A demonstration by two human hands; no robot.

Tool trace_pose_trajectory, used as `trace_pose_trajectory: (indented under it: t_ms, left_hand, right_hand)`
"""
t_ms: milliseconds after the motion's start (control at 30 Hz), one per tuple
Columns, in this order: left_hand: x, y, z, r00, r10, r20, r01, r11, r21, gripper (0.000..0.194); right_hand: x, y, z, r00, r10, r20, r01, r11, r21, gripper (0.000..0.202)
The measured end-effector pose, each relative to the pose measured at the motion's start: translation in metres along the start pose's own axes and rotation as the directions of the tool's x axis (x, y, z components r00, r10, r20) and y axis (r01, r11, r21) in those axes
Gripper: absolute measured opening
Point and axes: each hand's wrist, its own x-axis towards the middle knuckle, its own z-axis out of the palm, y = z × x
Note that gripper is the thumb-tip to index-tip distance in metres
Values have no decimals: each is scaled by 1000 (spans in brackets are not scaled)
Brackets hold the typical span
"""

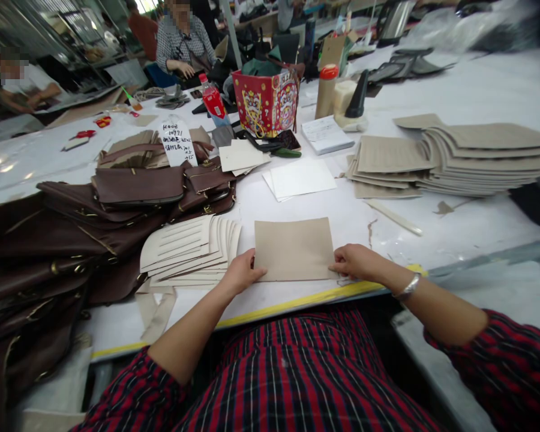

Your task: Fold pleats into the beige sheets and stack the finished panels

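Note:
A tan rectangular piece (293,249) lies on the white table near its front edge. My left hand (243,271) pinches its lower left edge, thumb on top. At the lower right edge, my right hand (351,263) has its thumb and fingers closed on the same piece. Just left of my left hand is a fanned stack of cream pieces (184,246). White sheets (300,178) lie behind the tan piece. To the right stands a layered stack of tan pieces (486,156), with a pale flat strip (395,217) in front of it.
Dark brown leather bags (72,240) cover the left side. Farther back are a red patterned box (265,102), a bottle with a red label (213,102), an orange-capped bottle (327,93) and a notepad (327,135). A person in a checked shirt (184,45) sits across the table.

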Motion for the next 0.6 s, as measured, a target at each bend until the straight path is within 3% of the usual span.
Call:
trace_pose_trajectory:
  t_ms: [200, 300, 367, 433, 533, 567, 600]
  left_hand:
    - [-6, -1, 3, 1000, 27, 2, -27, 996, 82, 36]
    - [-19, 0, 9, 974, 171, -146, -125, 952, 278, 52]
    - [-27, 4, 17, 890, 357, -285, -192, 858, 476, 57]
    - [-31, 14, 30, 771, 573, -279, -326, 730, 601, 53]
    - [-27, 38, 56, 571, 821, -9, -673, 474, 568, 47]
    - [-23, 47, 65, 517, 852, 84, -753, 405, 519, 45]
    - [-18, 56, 73, 490, 857, 158, -797, 368, 479, 43]
  right_hand:
    - [0, -2, -1, 1000, 2, -3, -2, 1000, -19, 20]
    - [-3, -5, -4, 1000, -10, -11, 10, 998, -61, 21]
    - [-4, -6, -6, 1000, -25, -8, 25, 997, -73, 20]
    - [-4, -5, -8, 1000, -28, 4, 28, 997, -68, 20]
    - [-3, -3, -8, 999, -37, 7, 37, 997, -74, 21]
    - [-3, -3, -8, 999, -51, -8, 50, 994, -95, 21]
    - [-3, -2, -8, 997, -70, -31, 66, 990, -122, 20]
